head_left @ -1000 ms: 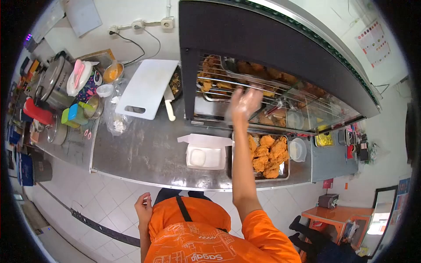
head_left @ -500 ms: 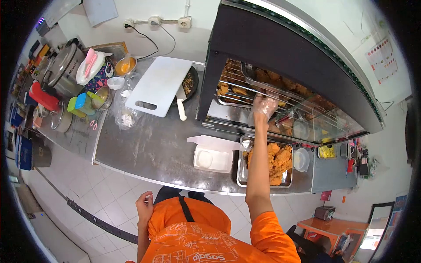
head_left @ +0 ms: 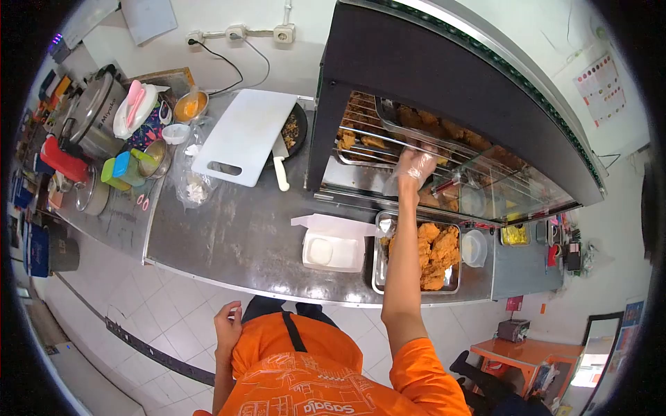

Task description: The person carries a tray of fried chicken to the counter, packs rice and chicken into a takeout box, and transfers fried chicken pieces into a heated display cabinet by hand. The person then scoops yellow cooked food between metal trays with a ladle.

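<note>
My right hand [head_left: 417, 165], in a clear plastic glove, reaches into the warming cabinet [head_left: 388, 62] between its wire racks. Its fingers are partly hidden by the rack bars and the tray [head_left: 392, 119], next to pieces of fried chicken [head_left: 374, 142]. What it grips, if anything, does not show. Under my right forearm stands a metal tray [head_left: 379, 267] of fried chicken. Left of that lies an opened white takeaway box [head_left: 350, 253] with a round of rice [head_left: 320, 251] inside. My left hand [head_left: 227, 326] hangs beside my hip, loosely curled and holding nothing.
A white cutting board [head_left: 243, 132] partly covers a dark pan [head_left: 297, 132], with a knife [head_left: 280, 166] alongside. Bowls, containers and a large pot [head_left: 104, 114] crowd the left counter. A glass pane [head_left: 506, 177] fronts the cabinet. The counter edge [head_left: 263, 294] runs before me.
The whole view has shifted slightly left. My right hand stays inside the cabinet, sitting slightly higher among the rack bars. My left hand keeps its place.
</note>
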Demonstrator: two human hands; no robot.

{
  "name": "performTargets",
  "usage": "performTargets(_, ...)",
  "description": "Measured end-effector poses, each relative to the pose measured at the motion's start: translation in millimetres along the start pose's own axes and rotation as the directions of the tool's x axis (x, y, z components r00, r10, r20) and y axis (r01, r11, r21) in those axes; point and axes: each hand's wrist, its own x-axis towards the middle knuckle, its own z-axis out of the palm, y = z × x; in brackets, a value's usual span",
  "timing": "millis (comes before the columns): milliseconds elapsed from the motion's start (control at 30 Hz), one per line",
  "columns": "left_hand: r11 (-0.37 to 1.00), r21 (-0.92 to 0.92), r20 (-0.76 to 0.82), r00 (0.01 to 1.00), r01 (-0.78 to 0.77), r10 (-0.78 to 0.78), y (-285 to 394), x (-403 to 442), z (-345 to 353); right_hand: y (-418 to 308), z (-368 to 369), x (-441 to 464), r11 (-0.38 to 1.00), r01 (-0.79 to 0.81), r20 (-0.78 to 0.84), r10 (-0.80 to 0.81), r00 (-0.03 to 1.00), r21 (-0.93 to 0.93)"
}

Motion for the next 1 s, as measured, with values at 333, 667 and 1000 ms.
performTargets(333,0.997,0.023,0.015,0.997,-0.078,0.077,-1,5,-2,17,20,33,0.908,0.146,0.421,0.037,0.906,-0.394)
performTargets(667,0.994,-0.09,-0.044,0.997,-0.06,0.056,2,46,-9,-30,-50,-69,0.423,-0.411,0.315,0.281,0.907,0.807)
performTargets(1000,0.457,-0.825,0.289,0.943,0.333,-0.166,63,300,11,-92,-95,-158,-0.692,-0.504,0.798,0.174,0.578,0.516)
